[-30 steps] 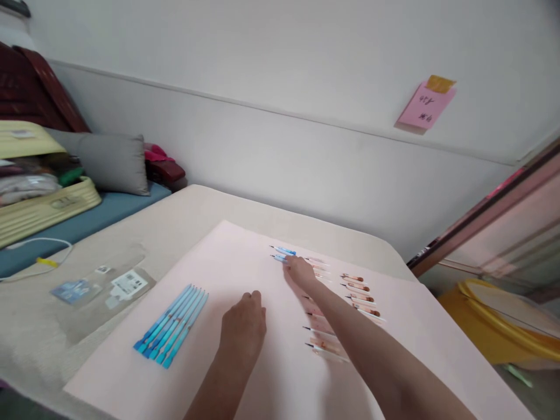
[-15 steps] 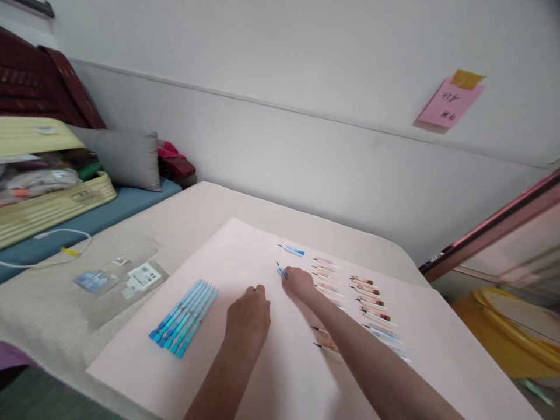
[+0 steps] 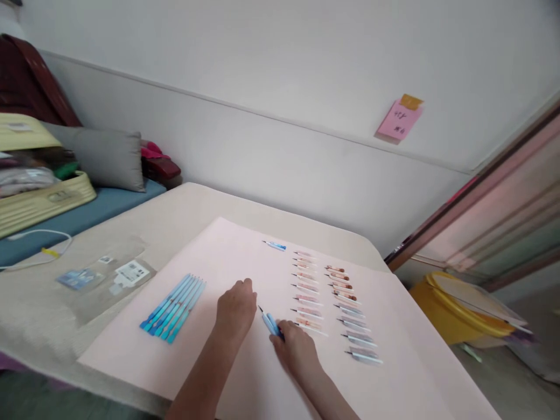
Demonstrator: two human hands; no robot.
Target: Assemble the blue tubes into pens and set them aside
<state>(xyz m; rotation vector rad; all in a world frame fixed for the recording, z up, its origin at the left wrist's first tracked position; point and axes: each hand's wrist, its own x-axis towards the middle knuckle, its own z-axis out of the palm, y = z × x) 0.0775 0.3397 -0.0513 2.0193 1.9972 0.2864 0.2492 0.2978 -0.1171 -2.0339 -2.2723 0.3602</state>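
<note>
My right hand [image 3: 298, 348] has its fingers closed round a light blue pen [image 3: 270, 322], or a slim pair of pieces, with a dark pointed tip facing up and left. My left hand [image 3: 237, 306] rests on the pink sheet [image 3: 245, 265] to the left of that tip, its fingers curled; what they hold, if anything, is hidden. Left of it, several blue pens [image 3: 172, 306] with wide flat ends lie side by side. A single blue-and-white pen [image 3: 275, 245] lies beyond both hands.
Right of my hands, one column of pale pink pens [image 3: 306, 287] and another of brown and grey ones [image 3: 352, 322] lie on the sheet. Clear plastic packaging [image 3: 131, 274] lies at left. A yellow tub [image 3: 455, 309] stands beyond the right edge, and a wall [image 3: 280, 157] behind.
My right hand has come nearer with the light blue pen, down past my left hand. My left hand has stayed about where it was on the sheet. The view has turned somewhat right.
</note>
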